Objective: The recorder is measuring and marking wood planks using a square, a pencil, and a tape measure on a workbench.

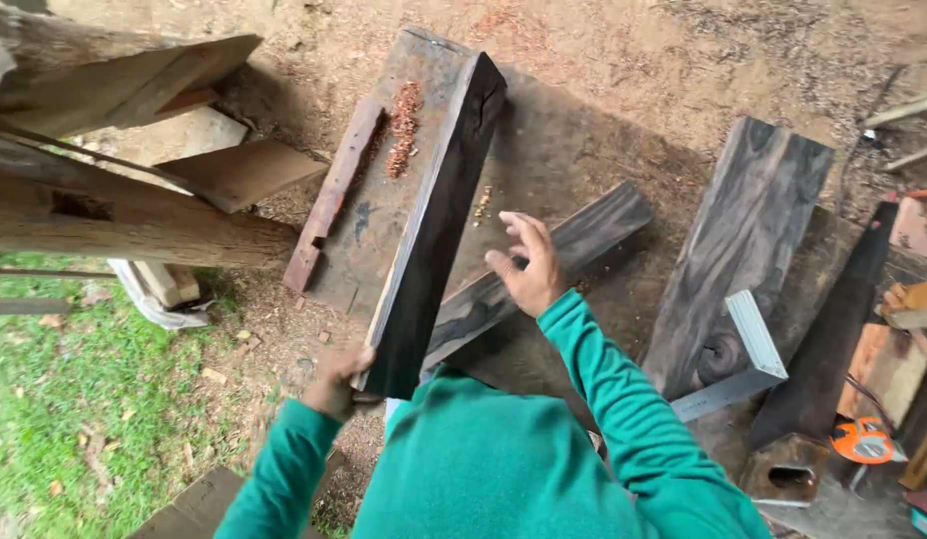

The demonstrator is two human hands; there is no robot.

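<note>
Dark timber beam (434, 215), tilted on edge over the wide slab (543, 150) and clamped only at its near end by the left hand (336, 384) while the right hand (528, 265) hovers open and empty beside it, could be tipped sideways or dropped by so lopsided a grip

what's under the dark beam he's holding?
Under the dark beam lies a wide slab bearing reddish shavings and a thin strip; a second dark plank crosses below it. The left hand grips its near end. The slab directly beneath is covered.
</note>
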